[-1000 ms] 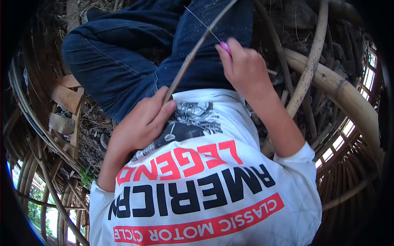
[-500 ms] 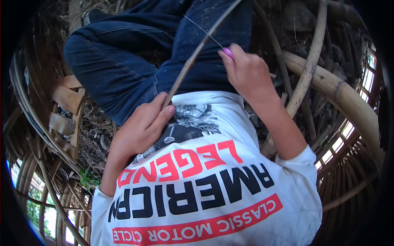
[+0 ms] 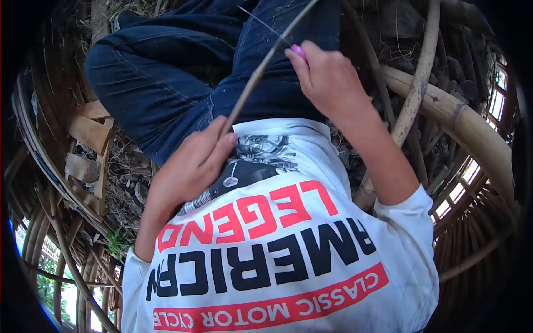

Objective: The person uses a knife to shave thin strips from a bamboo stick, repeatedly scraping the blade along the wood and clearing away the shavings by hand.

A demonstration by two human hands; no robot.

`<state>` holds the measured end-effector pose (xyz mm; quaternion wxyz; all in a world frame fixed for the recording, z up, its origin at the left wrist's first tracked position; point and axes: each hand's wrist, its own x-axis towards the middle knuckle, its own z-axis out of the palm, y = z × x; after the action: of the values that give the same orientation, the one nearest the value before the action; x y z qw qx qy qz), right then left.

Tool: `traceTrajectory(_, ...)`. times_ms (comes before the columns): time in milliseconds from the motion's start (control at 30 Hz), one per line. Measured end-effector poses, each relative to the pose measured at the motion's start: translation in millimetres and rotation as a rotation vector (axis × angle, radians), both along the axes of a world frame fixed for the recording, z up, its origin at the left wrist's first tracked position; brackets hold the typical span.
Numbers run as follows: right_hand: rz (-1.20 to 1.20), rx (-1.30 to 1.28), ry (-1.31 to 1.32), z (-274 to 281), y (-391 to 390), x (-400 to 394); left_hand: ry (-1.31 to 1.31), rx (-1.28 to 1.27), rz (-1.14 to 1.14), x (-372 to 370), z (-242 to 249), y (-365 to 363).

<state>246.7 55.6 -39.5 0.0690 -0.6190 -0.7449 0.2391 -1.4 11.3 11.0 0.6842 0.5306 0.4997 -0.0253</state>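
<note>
A long thin wooden stick slants from my lap up over the jeans to the top edge of the view. My left hand is wrapped around its lower end, close to the shirt hem, and the fingers cover that end. In my right hand is a knife with a pink handle, its grip mostly hidden by the closed fingers. The narrow blade is seen nearly edge-on and crosses the stick in this view, its tip pointing up and left over the thigh.
Crossed legs in dark jeans lie beneath the stick. To the right are thick bamboo poles. Cut wooden pieces lie at the left among dry litter, near a small green plant. Slatted walls stand around.
My right hand and the knife have shifted up and slightly left, farther along the stick. My left hand stays on the stick's lower end, almost in place.
</note>
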Motion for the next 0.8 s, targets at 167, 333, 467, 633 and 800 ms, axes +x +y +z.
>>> traceTrajectory(167, -0.042, -0.105, 0.05, -2, -9, 10, 0.088, -0.062, -0.089, 0, 3, 5)
traceTrajectory(333, -0.002, -0.009, -0.02, 1, -8, 5, -0.037, 0.038, 0.04, -1, -3, -1)
traceTrajectory(467, 0.01, -0.002, -0.034, -2, -12, 8, 0.003, 0.038, 0.003, -4, -2, 2)
traceTrajectory(633, 0.044, 0.007, -0.082, -2, -4, 3, 0.004, 0.053, 0.004, -2, 0, 1)
traceTrajectory(800, 0.062, -0.012, -0.068, 2, -4, 6, 0.05, -0.027, -0.006, 1, 3, 4)
